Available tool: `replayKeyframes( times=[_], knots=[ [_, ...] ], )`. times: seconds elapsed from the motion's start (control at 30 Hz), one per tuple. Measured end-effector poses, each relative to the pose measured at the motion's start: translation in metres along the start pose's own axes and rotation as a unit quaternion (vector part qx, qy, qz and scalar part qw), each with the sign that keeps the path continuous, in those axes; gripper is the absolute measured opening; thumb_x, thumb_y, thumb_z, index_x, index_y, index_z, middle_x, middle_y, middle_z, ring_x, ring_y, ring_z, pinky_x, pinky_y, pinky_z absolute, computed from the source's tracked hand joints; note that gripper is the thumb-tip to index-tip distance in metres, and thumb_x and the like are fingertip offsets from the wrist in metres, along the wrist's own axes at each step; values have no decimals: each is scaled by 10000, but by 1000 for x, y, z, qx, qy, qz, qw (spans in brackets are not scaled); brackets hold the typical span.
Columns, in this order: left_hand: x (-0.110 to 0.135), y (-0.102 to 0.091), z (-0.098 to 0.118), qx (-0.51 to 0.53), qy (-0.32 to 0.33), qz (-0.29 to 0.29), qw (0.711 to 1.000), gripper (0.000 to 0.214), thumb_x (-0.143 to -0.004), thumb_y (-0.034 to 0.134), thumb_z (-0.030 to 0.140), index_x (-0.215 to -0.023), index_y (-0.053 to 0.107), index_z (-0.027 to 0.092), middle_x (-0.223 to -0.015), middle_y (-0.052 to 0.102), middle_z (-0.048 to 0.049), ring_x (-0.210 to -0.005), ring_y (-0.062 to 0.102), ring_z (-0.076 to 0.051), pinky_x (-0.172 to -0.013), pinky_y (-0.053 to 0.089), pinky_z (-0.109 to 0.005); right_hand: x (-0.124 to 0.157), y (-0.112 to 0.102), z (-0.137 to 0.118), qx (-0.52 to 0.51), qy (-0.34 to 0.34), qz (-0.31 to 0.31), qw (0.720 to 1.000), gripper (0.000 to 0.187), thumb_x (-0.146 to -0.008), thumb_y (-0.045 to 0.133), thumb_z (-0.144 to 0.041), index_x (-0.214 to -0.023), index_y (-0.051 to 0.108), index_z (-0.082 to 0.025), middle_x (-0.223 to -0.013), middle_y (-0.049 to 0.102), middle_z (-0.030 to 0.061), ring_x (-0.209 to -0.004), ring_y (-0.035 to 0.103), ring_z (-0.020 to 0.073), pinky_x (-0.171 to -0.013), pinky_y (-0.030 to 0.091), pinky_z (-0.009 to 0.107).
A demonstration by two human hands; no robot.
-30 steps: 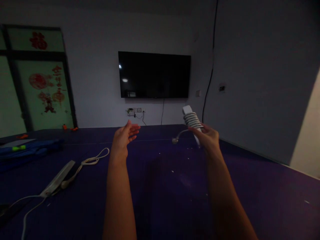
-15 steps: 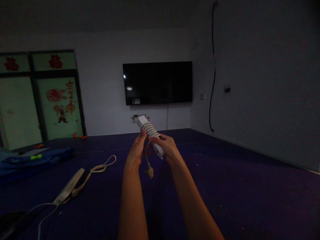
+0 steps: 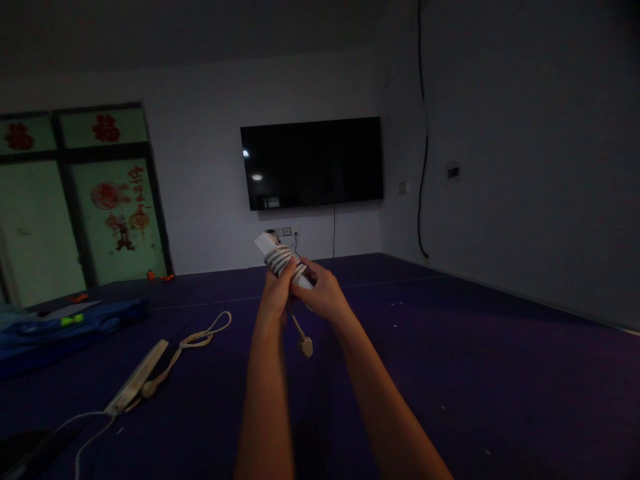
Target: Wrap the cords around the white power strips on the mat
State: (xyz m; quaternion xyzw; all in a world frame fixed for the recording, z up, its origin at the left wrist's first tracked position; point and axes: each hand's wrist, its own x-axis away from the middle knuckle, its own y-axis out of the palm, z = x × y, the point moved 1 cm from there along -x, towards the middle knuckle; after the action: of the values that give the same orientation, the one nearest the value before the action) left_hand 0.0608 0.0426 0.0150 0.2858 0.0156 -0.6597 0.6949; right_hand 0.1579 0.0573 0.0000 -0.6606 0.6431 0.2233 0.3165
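Both hands meet in front of me around a white power strip [image 3: 273, 252] with its cord coiled round the body. My right hand [image 3: 323, 297] is wrapped round the strip's lower end. My left hand [image 3: 274, 297] has its fingers closed on the coiled cord beside it. The cord's free end hangs below the hands and ends in a plug [image 3: 305, 345], clear of the dark purple floor mat [image 3: 450, 373].
A second white power strip [image 3: 136, 377] with a looped cord [image 3: 203, 333] lies on the mat at left. Blue fabric [image 3: 65, 325] lies farther left. A dark wall TV [image 3: 313, 162], wall sockets [image 3: 283, 232] and a glass door with red decorations [image 3: 117, 213] stand ahead.
My left hand went from open and apart to closed on the coiled cord. My right hand brought the strip from the right to the centre; the plug now hangs below.
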Motion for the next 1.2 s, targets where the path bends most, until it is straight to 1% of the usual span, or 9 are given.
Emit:
replayKeyframes(
  times=[0.13, 0.27, 0.43, 0.57, 0.63, 0.8, 0.9, 1.07, 1.2],
  knots=[
    [-5, -4, -1, 9, 54, 18, 998, 383, -650, 697, 367, -962, 621, 157, -817, 682, -40, -716, 658, -170, -644, 519, -258, 4, 3, -7, 37, -4, -6, 999, 698, -624, 679, -270, -1288, 509, -137, -1093, 652, 106, -996, 602, 228, -854, 461, 334],
    [-10, -1, -5, 11, 69, 44, 997, 340, -635, 678, 334, -921, 620, 160, -783, 664, -20, -728, 648, -158, -674, 511, -248, 5, 1, -8, 61, 22, -27, 998, 660, -616, 649, -237, -1249, 525, -98, -938, 676, 73, -836, 609, 198, -760, 468, 306],
    [-13, 5, -9, 22, 51, 100, 993, 290, -622, 654, 320, -869, 604, 176, -729, 642, 5, -690, 639, -144, -630, 495, -232, 3, -5, -6, 4, 60, -73, 996, 416, -592, 596, -174, -1003, 623, -118, -761, 643, 16, -655, 559, 140, -568, 424, 220],
    [-12, 5, -12, 28, 32, 102, 994, 283, -612, 658, 364, -805, 601, 165, -626, 601, 24, -587, 612, -129, -564, 472, -224, 2, -13, -8, -56, 100, -106, 988, 297, -527, 514, -65, -788, 628, -146, -569, 542, -53, -491, 461, 88, -443, 331, 176],
    [-12, 4, -13, 38, 41, 97, 994, 290, -606, 668, 366, -803, 602, 164, -618, 601, 29, -589, 612, -123, -577, 472, -219, 1, -19, -10, -78, 103, -122, 984, 302, -502, 489, -35, -736, 643, -149, -566, 556, -59, -495, 469, 84, -436, 322, 164],
    [-9, -3, -6, 86, -21, 84, 992, 303, -674, 624, 433, -786, 607, 152, -627, 628, 5, -545, 608, -117, -593, 497, -240, 6, -35, -15, -135, 126, -123, 975, 430, -526, 500, -12, -868, 712, -166, -833, 704, 11, -701, 619, 139, -507, 432, 179],
    [-5, -5, 1, 108, -68, 68, 989, 341, -731, 563, 489, -753, 608, 151, -605, 637, -20, -518, 614, -138, -573, 516, -265, 8, -41, -15, -134, 144, -101, 975, 498, -575, 486, -9, -998, 694, -170, -934, 714, 49, -640, 631, 129, -491, 465, 204],
    [3, -5, 10, 89, -66, 49, 993, 367, -720, 602, 520, -777, 610, 158, -595, 651, -24, -452, 600, -146, -504, 513, -277, 2, -45, -8, -40, 119, -56, 991, 552, -584, 408, 42, -1010, 695, -160, -821, 728, 36, -437, 505, 65, -398, 363, 177],
    [7, -4, 12, 89, -76, 23, 993, 412, -708, 614, 547, -802, 624, 146, -635, 674, -57, -440, 601, -156, -457, 497, -275, -1, -52, -2, 31, 84, -30, 996, 555, -590, 395, 61, -1002, 701, -153, -820, 729, 35, -555, 549, 88, -505, 419, 194]
  ],
)
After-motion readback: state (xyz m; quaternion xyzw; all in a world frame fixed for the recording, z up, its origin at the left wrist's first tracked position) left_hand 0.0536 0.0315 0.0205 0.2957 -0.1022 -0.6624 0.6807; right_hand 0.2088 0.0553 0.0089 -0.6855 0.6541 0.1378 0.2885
